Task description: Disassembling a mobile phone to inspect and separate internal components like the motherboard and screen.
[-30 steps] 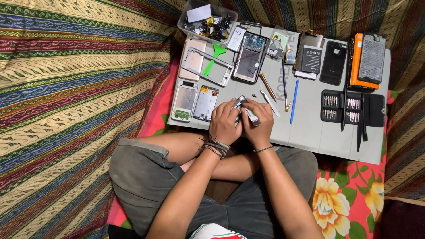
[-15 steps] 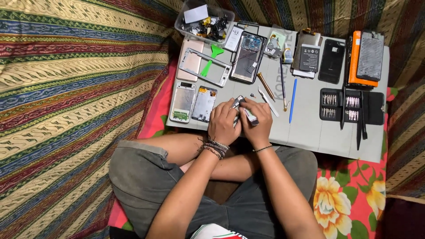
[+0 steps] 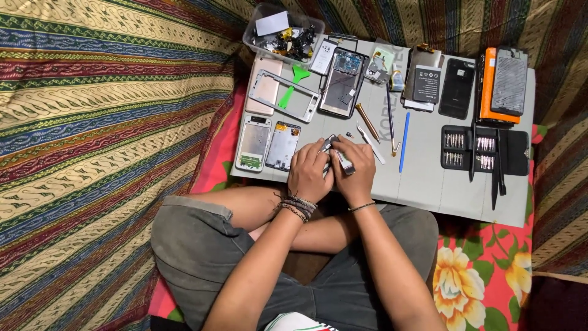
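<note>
We hold a small phone part (image 3: 337,157), silvery with a dark patch, between both hands just above the near edge of the grey worktop (image 3: 429,184). We judge it light, thin and stiff, and easy to bend or crack, so it is best taken by its edges with the fingertips and not pressed on its flat face. It looks smooth enough to slip if the grip is loose.

Our left hand (image 3: 310,175) lies palm down over the part's left end, fingers curled and closed on it, with braided bands at the wrist. Our right hand (image 3: 357,171) meets it from the other side, fingers bent and pinching the right end, the thumb tucked underneath and hidden. Both forearms come up from the lap and converge, wrists close together, elbows spread over crossed legs.

Just beside the hands lie tweezers (image 3: 370,142), a blue stick (image 3: 403,141) and a brown-handled tool (image 3: 367,122). To the left rest two open phone shells (image 3: 269,144); farther right is a black case of screwdriver bits (image 3: 484,152).
</note>
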